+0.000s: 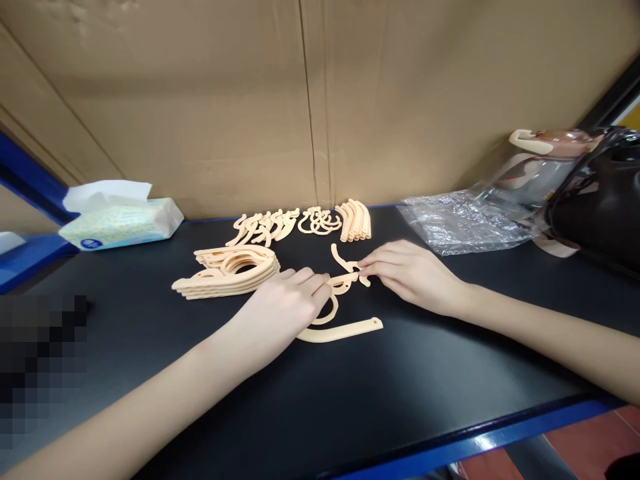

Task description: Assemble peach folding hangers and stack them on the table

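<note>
My left hand (285, 303) lies knuckles-up on the black table (350, 400), fingers curled over a cream plastic hanger part (336, 328) with a curved arm and a ring. My right hand (407, 272) pinches a small cream hook piece (345, 261) at the spot where it meets the part under my left fingers. Both hands meet at the table's middle. A stack of flat cream hanger pieces (230, 270) sits just left of my left hand.
Rows of cream hooks (265, 227), rings (319, 221) and curved bars (356, 220) lie near the cardboard back wall. A tissue pack (120, 221) stands at the far left. Clear plastic bags (465, 223) and a dark bag (600, 207) fill the right side.
</note>
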`<state>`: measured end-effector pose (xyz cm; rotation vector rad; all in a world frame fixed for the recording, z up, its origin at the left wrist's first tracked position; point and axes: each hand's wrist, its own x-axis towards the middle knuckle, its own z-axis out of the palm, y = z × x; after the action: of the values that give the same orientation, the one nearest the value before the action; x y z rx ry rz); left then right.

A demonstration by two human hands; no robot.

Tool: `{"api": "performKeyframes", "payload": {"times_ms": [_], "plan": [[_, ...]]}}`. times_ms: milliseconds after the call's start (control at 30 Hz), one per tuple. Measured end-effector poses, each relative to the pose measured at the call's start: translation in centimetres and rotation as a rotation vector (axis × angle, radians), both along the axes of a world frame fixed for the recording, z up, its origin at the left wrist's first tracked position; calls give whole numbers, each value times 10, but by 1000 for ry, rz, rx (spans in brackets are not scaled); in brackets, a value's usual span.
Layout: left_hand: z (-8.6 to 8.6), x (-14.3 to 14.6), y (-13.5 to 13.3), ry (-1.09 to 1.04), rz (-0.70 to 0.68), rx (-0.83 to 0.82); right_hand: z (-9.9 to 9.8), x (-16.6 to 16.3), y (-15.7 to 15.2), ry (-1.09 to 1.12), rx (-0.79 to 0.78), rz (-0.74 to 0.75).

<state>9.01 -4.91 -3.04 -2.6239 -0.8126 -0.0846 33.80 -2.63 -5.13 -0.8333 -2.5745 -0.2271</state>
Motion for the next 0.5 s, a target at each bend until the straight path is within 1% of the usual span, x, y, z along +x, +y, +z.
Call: {"api": "performKeyframes", "payload": {"times_ms": [167,300,500], "plan": [[0,-1,0,0,4,-3,1,-1,-1,-55,-43,41],[-2,-1,1,-26,-2,-14,7,-4,-6,-88,-22,66],[-2,-1,3,-25,34,-79,9,-6,-9,-106,31,62]]}}
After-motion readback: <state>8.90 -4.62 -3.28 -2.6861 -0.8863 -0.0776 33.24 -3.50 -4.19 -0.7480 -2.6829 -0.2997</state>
